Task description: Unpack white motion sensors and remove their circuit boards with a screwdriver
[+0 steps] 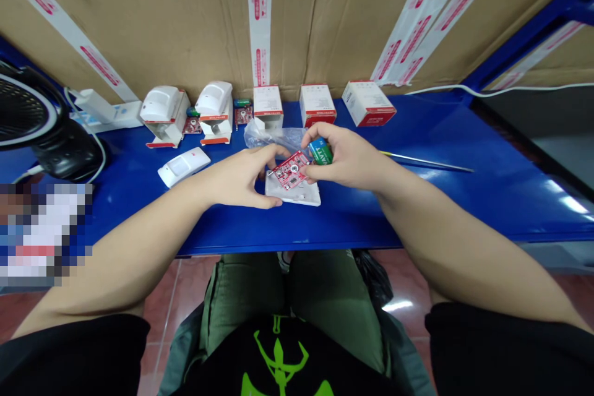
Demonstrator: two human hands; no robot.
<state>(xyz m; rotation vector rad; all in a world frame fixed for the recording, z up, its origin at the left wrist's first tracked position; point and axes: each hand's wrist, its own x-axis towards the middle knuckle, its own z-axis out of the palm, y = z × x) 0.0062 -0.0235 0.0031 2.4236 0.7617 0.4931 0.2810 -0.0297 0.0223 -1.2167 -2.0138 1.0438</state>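
My left hand (244,178) pinches the left edge of a small red circuit board (291,169) held over a white plastic base (297,194) that lies on the blue table (417,198). My right hand (346,158) is closed round a green cylindrical battery (320,151) at the board's right edge. The two hands meet over the board. A crumpled clear plastic bag (273,135) lies just behind them.
A white sensor cover (184,166) lies left of my hands. Behind stand two white sensors on boxes (163,112), (215,109), and three small red-and-white boxes (268,106), (317,104), (369,103). A black fan (32,124) is at far left. A thin rod (427,162) lies to the right.
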